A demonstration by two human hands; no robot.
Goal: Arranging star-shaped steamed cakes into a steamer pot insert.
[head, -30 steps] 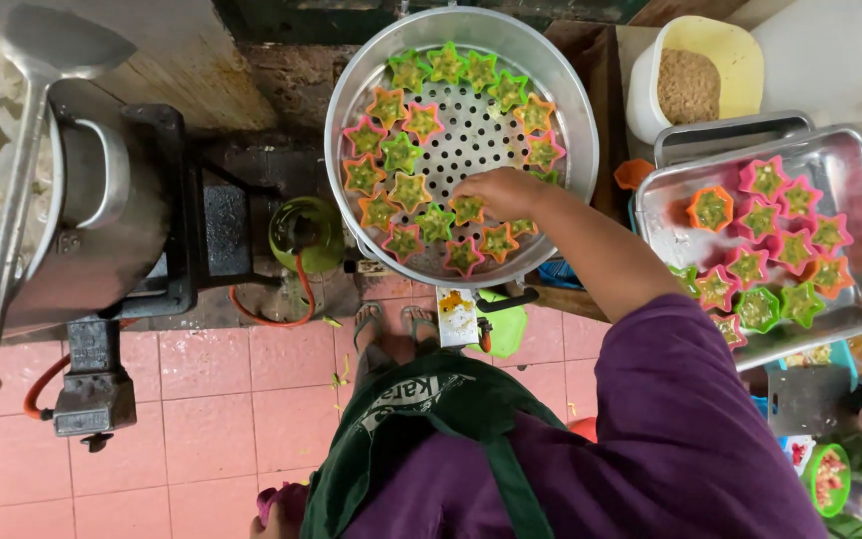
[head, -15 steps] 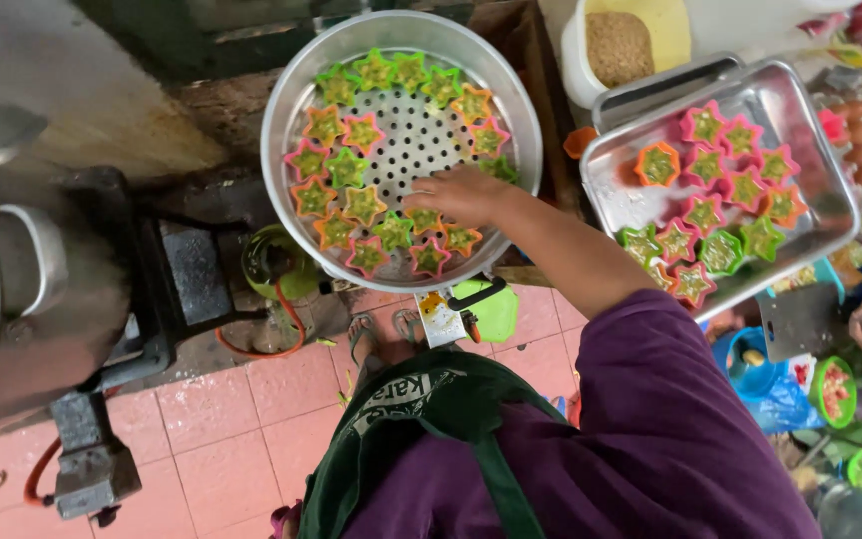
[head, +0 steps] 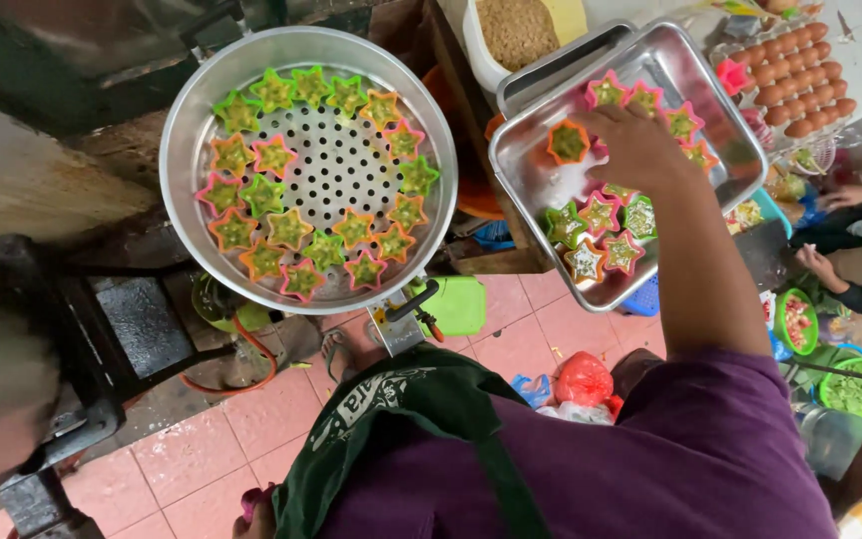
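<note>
A round perforated steamer tray [head: 184,130] holds several star-shaped cups [head: 288,228] in pink, orange and green, set in a ring around its bare middle. To its right a rectangular metal tray [head: 536,180] holds more of the same star cups [head: 601,215]. My right hand [head: 636,145] reaches over this tray with its fingers down among the cups at the far side; whether it grips one is hidden. A bit of my left hand [head: 251,517] shows at the bottom edge beside my green apron, too little to tell what it does.
A white bucket of brown grain [head: 516,30] and a tray of eggs [head: 800,75] lie beyond the metal tray. Another person's hands [head: 835,195] work at the right near green bowls [head: 855,389]. A dark metal stand [head: 102,329] is at the left on the pink tiled floor [head: 221,439].
My right hand left the steamer tray's near rim and moved right to the metal tray. The view shifted left to right, so both trays sit further left.
</note>
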